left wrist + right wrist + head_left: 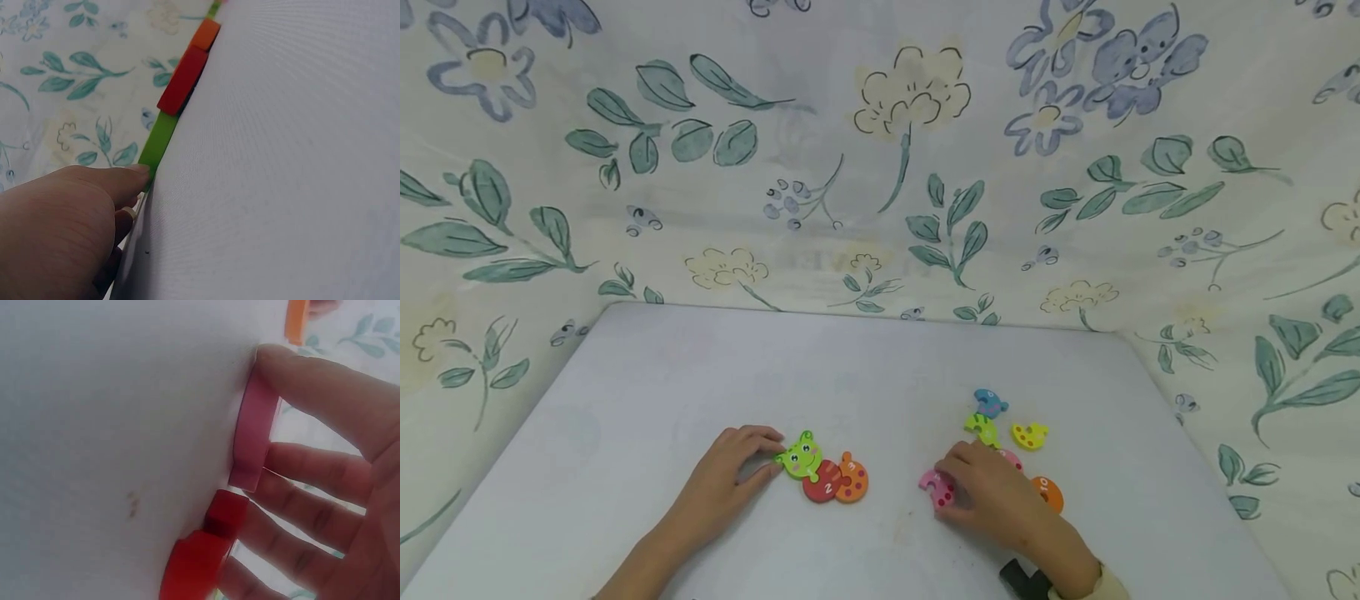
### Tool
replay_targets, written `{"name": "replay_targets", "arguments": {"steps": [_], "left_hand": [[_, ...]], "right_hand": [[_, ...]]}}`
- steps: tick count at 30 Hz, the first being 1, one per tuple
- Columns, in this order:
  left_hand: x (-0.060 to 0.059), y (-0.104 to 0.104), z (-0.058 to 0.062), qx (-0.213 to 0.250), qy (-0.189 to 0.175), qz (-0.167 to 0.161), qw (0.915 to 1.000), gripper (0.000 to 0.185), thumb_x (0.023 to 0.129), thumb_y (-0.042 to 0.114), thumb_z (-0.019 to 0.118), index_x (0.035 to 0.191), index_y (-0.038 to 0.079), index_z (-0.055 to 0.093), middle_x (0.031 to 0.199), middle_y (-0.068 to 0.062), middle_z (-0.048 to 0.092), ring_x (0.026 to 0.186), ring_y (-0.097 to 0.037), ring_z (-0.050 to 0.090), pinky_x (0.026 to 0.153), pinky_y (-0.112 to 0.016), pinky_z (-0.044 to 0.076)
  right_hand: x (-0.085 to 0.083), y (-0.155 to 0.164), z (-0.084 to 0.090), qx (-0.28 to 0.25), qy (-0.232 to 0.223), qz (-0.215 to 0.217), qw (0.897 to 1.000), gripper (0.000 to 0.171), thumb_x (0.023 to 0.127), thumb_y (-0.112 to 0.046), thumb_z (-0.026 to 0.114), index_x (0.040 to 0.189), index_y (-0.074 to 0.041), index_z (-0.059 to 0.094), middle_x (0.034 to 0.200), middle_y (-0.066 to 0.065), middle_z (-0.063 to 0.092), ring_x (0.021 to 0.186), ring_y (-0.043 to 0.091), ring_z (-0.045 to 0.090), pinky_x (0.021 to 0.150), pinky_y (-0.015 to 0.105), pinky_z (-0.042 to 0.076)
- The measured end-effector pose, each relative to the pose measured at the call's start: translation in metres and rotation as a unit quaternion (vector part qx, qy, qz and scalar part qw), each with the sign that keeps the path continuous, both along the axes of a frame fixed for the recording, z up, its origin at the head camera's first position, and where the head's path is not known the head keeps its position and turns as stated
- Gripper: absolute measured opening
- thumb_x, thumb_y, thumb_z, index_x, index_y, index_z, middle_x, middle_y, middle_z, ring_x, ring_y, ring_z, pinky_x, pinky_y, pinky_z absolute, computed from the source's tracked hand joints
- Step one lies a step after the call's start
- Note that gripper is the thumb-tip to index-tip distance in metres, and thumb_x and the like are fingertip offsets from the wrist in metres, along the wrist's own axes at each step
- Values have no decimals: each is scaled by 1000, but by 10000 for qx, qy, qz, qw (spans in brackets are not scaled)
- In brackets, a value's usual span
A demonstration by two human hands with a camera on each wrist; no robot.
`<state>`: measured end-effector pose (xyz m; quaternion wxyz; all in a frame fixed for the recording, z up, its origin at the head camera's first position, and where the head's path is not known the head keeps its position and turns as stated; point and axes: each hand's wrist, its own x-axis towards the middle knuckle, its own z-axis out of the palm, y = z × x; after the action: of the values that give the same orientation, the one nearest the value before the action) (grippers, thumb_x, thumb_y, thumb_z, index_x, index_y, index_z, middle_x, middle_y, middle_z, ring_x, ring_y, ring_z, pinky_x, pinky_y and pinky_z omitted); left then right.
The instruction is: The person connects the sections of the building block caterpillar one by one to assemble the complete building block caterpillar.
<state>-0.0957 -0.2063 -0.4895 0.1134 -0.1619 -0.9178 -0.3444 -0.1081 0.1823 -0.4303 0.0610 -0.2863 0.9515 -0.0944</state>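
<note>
A white table stands against floral cloth, and everything lies along its near half. Left of the table's middle sits a joined chain of flat wooden puzzle pieces: a green frog head with cartoon eyes, a red segment bearing a white 2, then an orange segment with dots. The left hand rests just left of the chain, thumb and forefinger lightly pinching the frog head's edge. Right of the chain, apart from it, the right hand lies over a loose cluster, thumb and fingers curled round a pink dotted piece; the right wrist view shows the pink edge caught under the thumb. Beyond that hand lie an orange piece marked 10, a yellow piece, a lime piece and a blue piece
</note>
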Motion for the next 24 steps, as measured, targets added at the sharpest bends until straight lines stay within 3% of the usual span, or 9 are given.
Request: {"name": "replay_targets", "arguments": {"steps": [7, 12, 24], "left_hand": [[0, 0, 1, 16, -70, -6, 10000, 33, 88, 8, 84, 115, 25, 72, 127, 18, 63, 116, -10, 54, 100, -31, 46], [0, -1, 1, 3, -20, -10, 10000, 33, 88, 8, 85, 114, 25, 72, 127, 17, 63, 115, -10, 54, 99, -35, 48], [0, -1, 0, 36, -23, -9, 10000, 32, 88, 9, 85, 114, 23, 73, 127, 16, 64, 115, -11, 54, 99, -40, 49]], "right_hand": [[-3, -2, 1, -89, 6, 131, 9999, 45, 87, -42, 86, 121, -14, 75, 114, -4, 63, 102, 14, 58, 94, 37, 56], [-8, -8, 7, -245, -250, 73, 9994, 43, 89, -37, 85, 124, -14, 73, 117, -4, 62, 104, 13, 57, 94, 36, 56], [-26, -43, 25, -433, -359, 379, 9977, 41, 92, -29, 82, 128, -13, 72, 123, -2, 62, 110, 13, 61, 97, 32, 55]]}}
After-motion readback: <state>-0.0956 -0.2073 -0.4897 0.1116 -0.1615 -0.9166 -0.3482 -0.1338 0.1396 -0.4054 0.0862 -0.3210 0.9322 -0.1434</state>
